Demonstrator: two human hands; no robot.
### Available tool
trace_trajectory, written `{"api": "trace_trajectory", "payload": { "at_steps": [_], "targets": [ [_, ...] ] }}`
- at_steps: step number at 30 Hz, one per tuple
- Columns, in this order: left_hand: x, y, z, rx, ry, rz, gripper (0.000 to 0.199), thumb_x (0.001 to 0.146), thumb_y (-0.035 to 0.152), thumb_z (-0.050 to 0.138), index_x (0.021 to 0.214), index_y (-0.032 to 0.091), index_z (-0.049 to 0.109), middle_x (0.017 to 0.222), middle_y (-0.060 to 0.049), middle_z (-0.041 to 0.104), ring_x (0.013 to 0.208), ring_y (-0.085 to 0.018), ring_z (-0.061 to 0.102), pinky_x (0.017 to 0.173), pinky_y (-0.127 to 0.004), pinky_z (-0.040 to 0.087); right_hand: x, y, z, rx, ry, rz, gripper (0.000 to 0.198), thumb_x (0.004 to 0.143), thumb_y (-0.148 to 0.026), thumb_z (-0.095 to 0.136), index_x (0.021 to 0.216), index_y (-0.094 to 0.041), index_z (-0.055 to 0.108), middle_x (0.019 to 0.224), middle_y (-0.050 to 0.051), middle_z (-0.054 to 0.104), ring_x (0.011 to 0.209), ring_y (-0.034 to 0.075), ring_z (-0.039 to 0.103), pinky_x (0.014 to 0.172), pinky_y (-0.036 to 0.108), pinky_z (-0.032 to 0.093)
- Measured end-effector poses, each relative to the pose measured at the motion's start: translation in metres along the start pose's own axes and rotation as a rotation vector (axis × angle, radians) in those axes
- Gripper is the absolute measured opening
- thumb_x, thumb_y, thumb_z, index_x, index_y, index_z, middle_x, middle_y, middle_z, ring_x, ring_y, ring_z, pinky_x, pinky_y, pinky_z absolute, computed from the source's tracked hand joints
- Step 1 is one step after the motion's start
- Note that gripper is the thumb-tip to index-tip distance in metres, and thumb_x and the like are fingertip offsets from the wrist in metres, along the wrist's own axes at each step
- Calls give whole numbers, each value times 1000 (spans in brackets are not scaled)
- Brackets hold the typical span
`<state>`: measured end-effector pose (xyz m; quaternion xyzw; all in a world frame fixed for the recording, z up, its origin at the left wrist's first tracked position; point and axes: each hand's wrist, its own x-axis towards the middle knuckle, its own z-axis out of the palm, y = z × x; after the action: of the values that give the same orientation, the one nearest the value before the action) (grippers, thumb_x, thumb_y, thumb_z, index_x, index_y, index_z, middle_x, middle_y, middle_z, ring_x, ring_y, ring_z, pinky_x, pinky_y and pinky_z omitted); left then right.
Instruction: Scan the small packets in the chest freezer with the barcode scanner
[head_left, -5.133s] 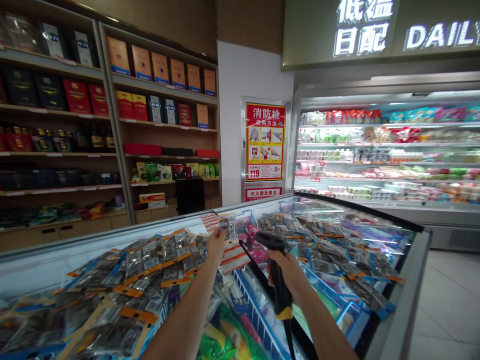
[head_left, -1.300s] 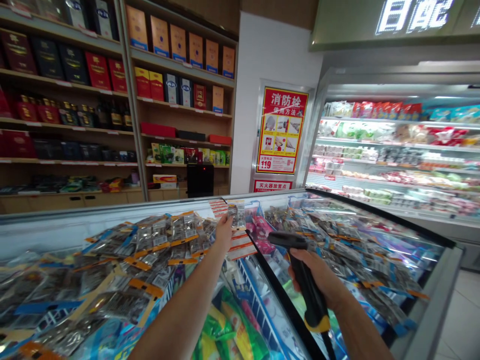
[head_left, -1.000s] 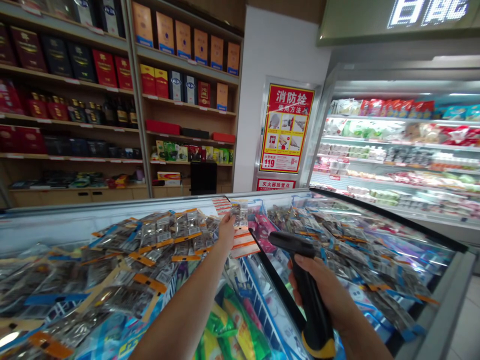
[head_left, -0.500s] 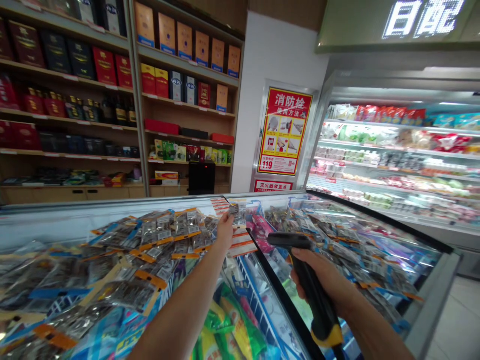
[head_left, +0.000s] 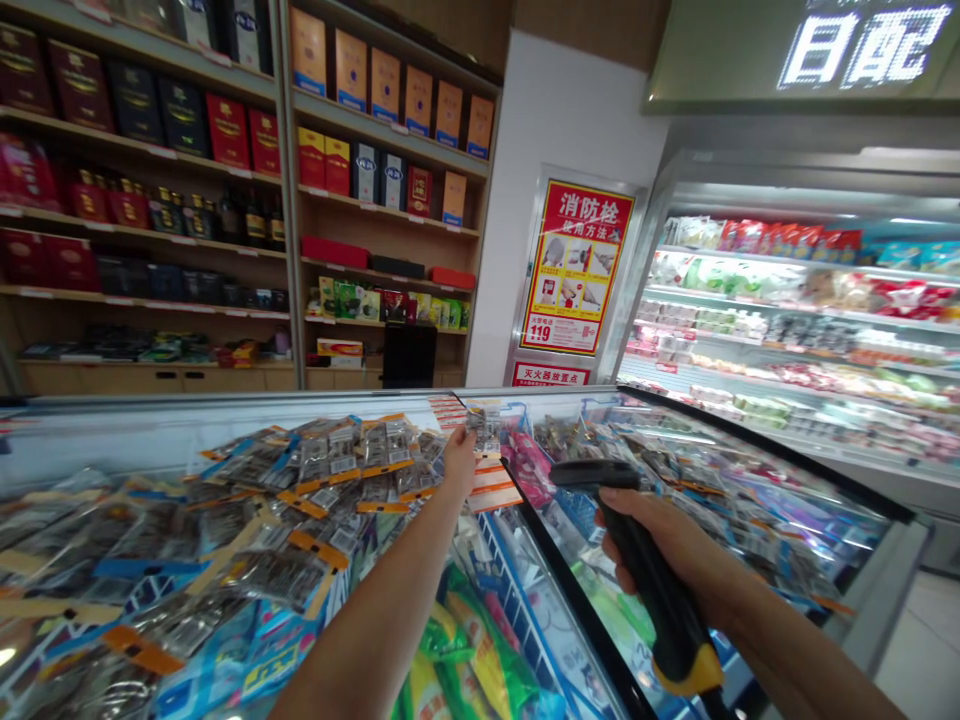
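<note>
1. The left hand (head_left: 460, 452) pinches a small clear packet (head_left: 484, 428) at its left edge, with the fingers closed on it. This edge grip probably serves to leave most of the packet's face uncovered.

2. The packet is at the far end of the left arm, above the freezer (head_left: 889, 575) and near its back rim. It stands roughly upright, face towards the wearer; if it also touches something below, I cannot tell.

3. The right hand (head_left: 667, 530) has its fingers wrapped around the handle of a black and yellow scanner (head_left: 656, 585). Whether one finger presses a trigger, I cannot tell.

4. The scanner's head is turned to the left, towards the packet, and stays apart from it. The handle leans, its foot nearer to the wearer, and this seems a comfortable angle for the wrist.

5. Striped paper (head_left: 491, 488) in orange and white lies just below the packet, by the dark divider (head_left: 574, 575); the reason of this place is not clear to me.

6. Many similar packets (head_left: 330, 455) lie loosely in heaps on the left, and more packets (head_left: 697, 480) on the right, perhaps so that both sides are within reach.

7. Between them, a blue wire basket (head_left: 517, 595) stands beside green and yellow bags (head_left: 465, 640), likely for keeping goods separated.
</note>
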<state>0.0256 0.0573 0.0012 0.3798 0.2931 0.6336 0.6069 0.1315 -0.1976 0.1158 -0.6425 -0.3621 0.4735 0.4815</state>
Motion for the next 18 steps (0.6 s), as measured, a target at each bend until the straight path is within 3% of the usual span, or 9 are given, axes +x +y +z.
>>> {"api": "trace_trajectory", "payload": {
  "at_steps": [18],
  "targets": [
    [-6, 6, 2, 39, 3, -17, 26, 58, 33, 58, 80, 19, 55, 68, 4, 54, 53, -7, 47, 42, -15, 33, -5, -4, -3, 52, -24, 7, 29, 72, -43, 52, 65, -15, 52, 46, 0, 55, 34, 9, 51, 33, 17, 36]
  ]
}}
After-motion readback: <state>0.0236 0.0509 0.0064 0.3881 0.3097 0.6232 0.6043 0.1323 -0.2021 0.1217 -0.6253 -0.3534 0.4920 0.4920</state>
